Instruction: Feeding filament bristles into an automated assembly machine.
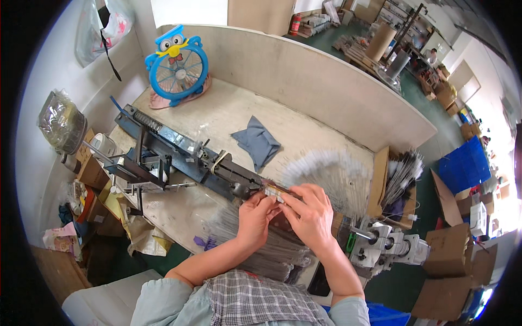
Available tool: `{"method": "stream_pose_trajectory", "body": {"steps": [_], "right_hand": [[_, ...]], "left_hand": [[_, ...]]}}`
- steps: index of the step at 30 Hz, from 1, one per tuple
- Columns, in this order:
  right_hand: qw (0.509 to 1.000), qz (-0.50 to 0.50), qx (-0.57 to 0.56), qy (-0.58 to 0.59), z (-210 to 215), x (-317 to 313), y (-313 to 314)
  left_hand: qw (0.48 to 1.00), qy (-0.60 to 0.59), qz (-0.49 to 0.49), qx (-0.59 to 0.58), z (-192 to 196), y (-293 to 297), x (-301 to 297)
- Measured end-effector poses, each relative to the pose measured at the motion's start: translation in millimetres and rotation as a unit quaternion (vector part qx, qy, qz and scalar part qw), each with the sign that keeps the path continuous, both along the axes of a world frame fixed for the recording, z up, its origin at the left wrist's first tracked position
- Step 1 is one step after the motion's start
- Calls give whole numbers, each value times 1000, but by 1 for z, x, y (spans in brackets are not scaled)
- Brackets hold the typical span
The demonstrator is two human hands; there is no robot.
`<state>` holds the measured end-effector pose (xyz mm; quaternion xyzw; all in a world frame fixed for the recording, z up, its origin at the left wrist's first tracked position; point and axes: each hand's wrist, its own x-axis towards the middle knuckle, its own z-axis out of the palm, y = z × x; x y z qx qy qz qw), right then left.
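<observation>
Both hands meet at the near end of a long dark metal bench fixture (190, 155), which runs slantwise across the table. My left hand (254, 218) is closed, with thumb and fingertips pinched at a small pale piece (273, 193). From the right, my right hand (311, 212) pinches at the same piece, its fingers bent over it. The fingers cover much of the piece, so its kind is unclear. Just below the hands lies a bundle of thin grey strands (272, 247). Another spread of fine whitish strands (326, 174) lies behind my right hand.
A grey cloth (256, 142) lies behind the fixture. The blue cartoon-faced fan (178, 70) stands at the back left. At the right are a cardboard box (379, 185) of thin strands and a silver machine (389, 247). A low partition (304, 81) bounds the table's far side.
</observation>
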<state>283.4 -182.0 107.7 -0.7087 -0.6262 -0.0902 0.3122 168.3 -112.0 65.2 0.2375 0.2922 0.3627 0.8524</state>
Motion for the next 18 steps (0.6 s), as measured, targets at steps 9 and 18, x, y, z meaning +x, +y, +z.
{"method": "stream_pose_trajectory", "body": {"steps": [9, 18], "right_hand": [[1000, 9, 20, 8, 1, -5, 7], [999, 3, 44, 19, -4, -8, 11]], "left_hand": [[1000, -8, 9, -14, -5, 0, -2], [999, -31, 12, -43, -10, 1, -3]]}}
